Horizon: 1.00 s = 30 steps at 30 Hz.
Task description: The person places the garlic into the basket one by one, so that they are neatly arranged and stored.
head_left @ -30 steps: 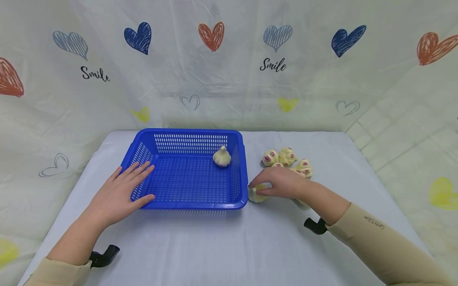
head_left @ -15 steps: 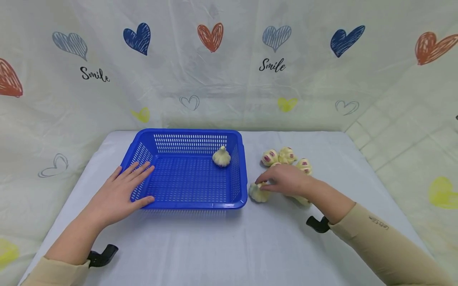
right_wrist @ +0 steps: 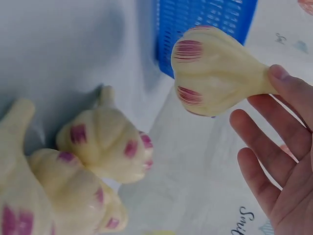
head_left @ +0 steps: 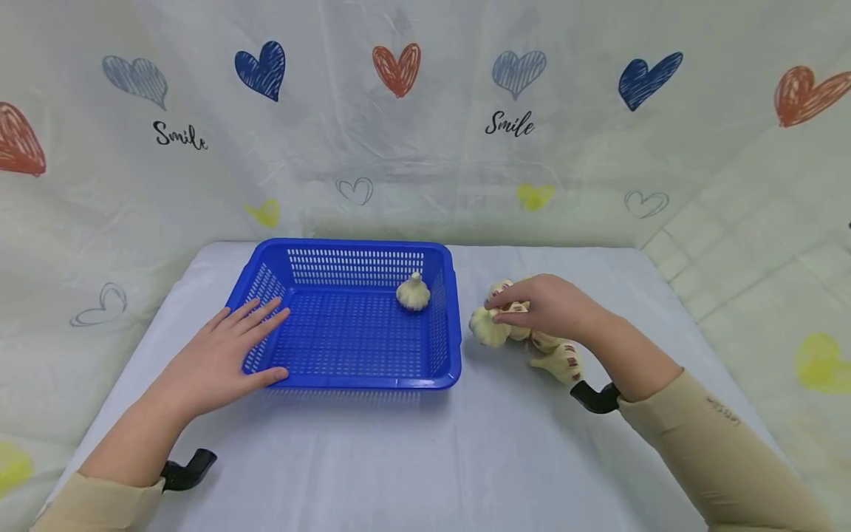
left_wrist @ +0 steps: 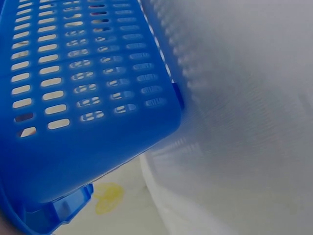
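My right hand (head_left: 548, 304) pinches a garlic bulb (head_left: 488, 327) by its stem between thumb and fingertips. In the right wrist view that garlic bulb (right_wrist: 215, 71) is pale with purple streaks and hangs above the table, near the basket. Beneath and behind the hand lies a group of other garlic bulbs (head_left: 561, 360), partly covered by it. My left hand (head_left: 222, 355) lies with fingers spread over the left rim of a blue plastic basket (head_left: 346, 383), fingertips inside. One garlic bulb (head_left: 413, 292) sits upright in the basket's right side.
A white cloth covers the table (head_left: 372, 465), which runs back to a pale curtain (head_left: 425, 155) printed with hearts. In the left wrist view the basket's slotted wall (left_wrist: 88, 147) fills the upper left.
My right hand has lifted the garlic bulb off the table and moved slightly right and away from me, uncovering a bulb nearer the front. My left hand stays on the basket.
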Each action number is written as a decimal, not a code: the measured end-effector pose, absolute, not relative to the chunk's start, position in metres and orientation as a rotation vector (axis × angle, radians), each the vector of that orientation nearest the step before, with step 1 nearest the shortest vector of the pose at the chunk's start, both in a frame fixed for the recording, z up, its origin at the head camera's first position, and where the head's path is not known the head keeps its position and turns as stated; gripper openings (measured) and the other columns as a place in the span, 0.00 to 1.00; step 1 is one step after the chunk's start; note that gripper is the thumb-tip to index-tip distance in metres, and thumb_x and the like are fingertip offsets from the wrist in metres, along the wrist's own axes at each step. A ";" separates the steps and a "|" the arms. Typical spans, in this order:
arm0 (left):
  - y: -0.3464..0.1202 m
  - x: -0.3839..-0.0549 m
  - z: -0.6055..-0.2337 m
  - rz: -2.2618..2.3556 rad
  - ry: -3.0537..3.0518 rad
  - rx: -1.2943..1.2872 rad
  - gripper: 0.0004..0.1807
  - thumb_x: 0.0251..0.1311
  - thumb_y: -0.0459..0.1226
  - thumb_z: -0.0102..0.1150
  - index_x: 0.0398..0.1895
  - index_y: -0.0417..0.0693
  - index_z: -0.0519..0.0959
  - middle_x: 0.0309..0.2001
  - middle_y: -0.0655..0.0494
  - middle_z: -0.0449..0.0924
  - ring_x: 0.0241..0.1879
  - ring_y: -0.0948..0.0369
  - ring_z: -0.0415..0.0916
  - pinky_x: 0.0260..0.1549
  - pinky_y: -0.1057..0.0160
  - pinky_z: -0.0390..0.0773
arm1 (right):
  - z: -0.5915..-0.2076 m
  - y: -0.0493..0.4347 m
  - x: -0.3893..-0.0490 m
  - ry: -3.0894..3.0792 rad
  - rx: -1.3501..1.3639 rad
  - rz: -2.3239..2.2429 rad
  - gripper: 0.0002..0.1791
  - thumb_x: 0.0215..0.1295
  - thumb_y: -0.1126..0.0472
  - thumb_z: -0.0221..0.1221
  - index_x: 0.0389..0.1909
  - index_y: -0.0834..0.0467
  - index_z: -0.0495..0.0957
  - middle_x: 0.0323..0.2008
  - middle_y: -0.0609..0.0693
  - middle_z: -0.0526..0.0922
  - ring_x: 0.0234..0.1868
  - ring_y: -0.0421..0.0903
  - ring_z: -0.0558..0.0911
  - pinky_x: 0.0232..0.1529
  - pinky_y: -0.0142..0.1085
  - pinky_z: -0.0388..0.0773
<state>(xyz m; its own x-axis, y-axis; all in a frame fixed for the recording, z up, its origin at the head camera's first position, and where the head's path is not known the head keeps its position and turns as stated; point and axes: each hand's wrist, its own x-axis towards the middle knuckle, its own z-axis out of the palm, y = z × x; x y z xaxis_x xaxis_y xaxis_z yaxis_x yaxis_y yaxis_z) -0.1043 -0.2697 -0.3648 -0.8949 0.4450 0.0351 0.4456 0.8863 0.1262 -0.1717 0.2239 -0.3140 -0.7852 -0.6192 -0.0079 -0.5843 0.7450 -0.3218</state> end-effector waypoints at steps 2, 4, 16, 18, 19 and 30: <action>-0.270 -0.105 -0.365 -0.191 -3.036 -0.728 0.49 0.60 0.69 0.50 0.79 0.56 0.54 0.79 0.52 0.49 0.76 0.44 0.45 0.72 0.39 0.43 | -0.309 0.225 -0.173 2.825 -0.939 -0.495 0.13 0.64 0.52 0.67 0.49 0.45 0.87 0.45 0.40 0.87 0.36 0.42 0.86 0.40 0.42 0.82; -0.271 -0.106 -0.365 -0.187 -3.037 -0.729 0.49 0.61 0.69 0.50 0.79 0.56 0.54 0.79 0.52 0.49 0.76 0.44 0.45 0.73 0.40 0.42 | -0.304 0.224 -0.175 2.835 -0.916 -0.519 0.13 0.64 0.52 0.66 0.49 0.45 0.87 0.45 0.39 0.87 0.35 0.40 0.85 0.39 0.40 0.82; -0.271 -0.106 -0.372 -0.170 -3.021 -0.720 0.44 0.64 0.64 0.52 0.79 0.58 0.55 0.78 0.53 0.50 0.76 0.44 0.46 0.74 0.43 0.33 | -0.282 0.210 -0.186 2.906 -0.916 -0.590 0.13 0.65 0.52 0.66 0.49 0.47 0.87 0.43 0.40 0.87 0.43 0.41 0.83 0.43 0.41 0.81; -0.270 -0.106 -0.372 -0.174 -3.023 -0.716 0.43 0.65 0.63 0.52 0.79 0.58 0.55 0.78 0.53 0.50 0.76 0.44 0.45 0.74 0.44 0.31 | -0.279 0.206 -0.188 2.915 -0.903 -0.613 0.13 0.65 0.51 0.66 0.49 0.47 0.86 0.42 0.40 0.87 0.43 0.41 0.82 0.44 0.42 0.81; -0.270 -0.106 -0.372 -0.173 -3.023 -0.714 0.43 0.65 0.63 0.52 0.79 0.58 0.55 0.78 0.53 0.50 0.76 0.44 0.46 0.74 0.45 0.30 | -0.278 0.203 -0.188 2.918 -0.900 -0.627 0.13 0.65 0.51 0.66 0.49 0.47 0.86 0.42 0.40 0.87 0.43 0.42 0.82 0.44 0.42 0.81; -0.268 -0.106 -0.370 -0.161 -3.050 -0.692 0.44 0.65 0.64 0.51 0.79 0.57 0.55 0.78 0.51 0.51 0.76 0.44 0.45 0.74 0.45 0.27 | -0.275 0.169 -0.202 2.887 -1.053 -0.678 0.12 0.64 0.50 0.66 0.47 0.46 0.87 0.38 0.39 0.88 0.40 0.41 0.84 0.38 0.39 0.81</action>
